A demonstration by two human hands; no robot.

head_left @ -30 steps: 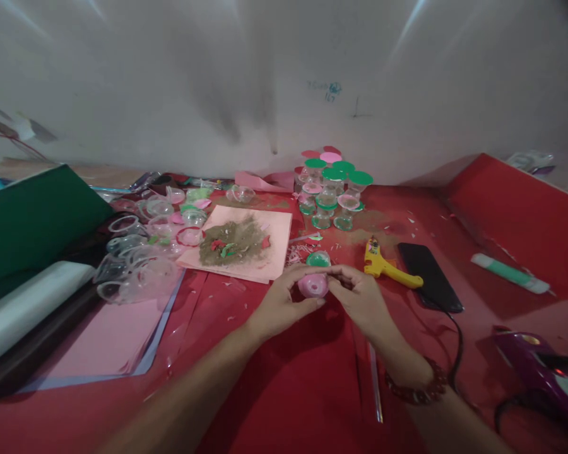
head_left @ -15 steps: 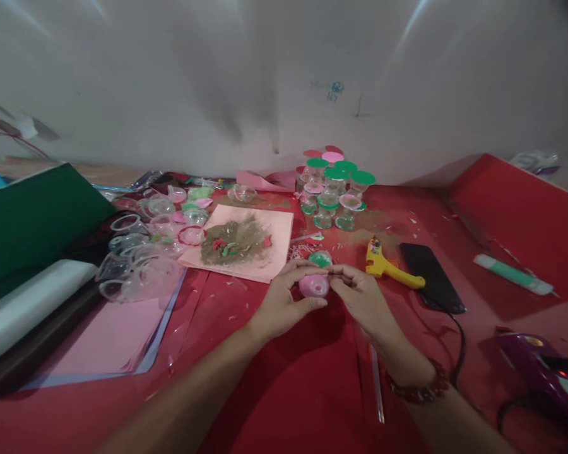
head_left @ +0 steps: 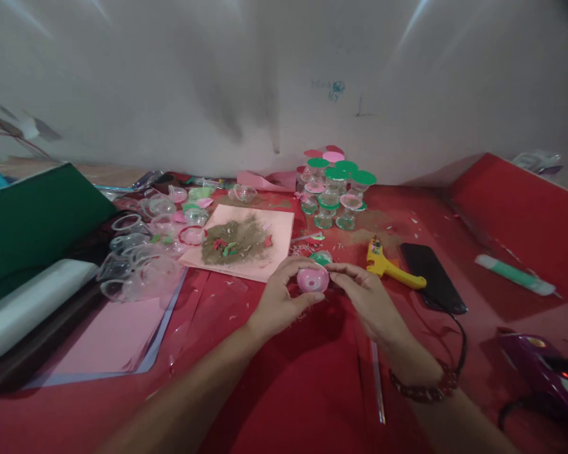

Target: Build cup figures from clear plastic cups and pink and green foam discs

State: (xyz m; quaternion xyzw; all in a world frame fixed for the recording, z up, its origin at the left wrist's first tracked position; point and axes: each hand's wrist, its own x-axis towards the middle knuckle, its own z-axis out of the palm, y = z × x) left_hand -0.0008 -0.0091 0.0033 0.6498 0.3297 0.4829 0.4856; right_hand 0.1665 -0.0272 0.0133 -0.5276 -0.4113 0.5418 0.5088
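Observation:
My left hand (head_left: 286, 293) curls around a small clear plastic cup (head_left: 313, 281) that looks pink, its base facing me. Thumb below and fingers above, it grips the cup's left side. At the cup's right edge, my right hand (head_left: 360, 290) pinches near the rim with thumb and forefinger. Just behind the cup, partly hidden by my fingers, lies another cup with green in it (head_left: 320, 258). Past that are thin paper shreds (head_left: 304, 248) on the red table surface (head_left: 284, 391).
Joined cups with green and pink discs (head_left: 335, 192) stand near the wall. Sand lies on pink paper (head_left: 278, 233). Loose clear cups (head_left: 142, 271) pile up at left. A yellow glue gun (head_left: 392, 271), a phone (head_left: 433, 277) and a green-white tube (head_left: 515, 275) are at right.
The cup has tilted a little and shifted slightly left, so its base faces me more. My right fingers have moved slightly along its edge.

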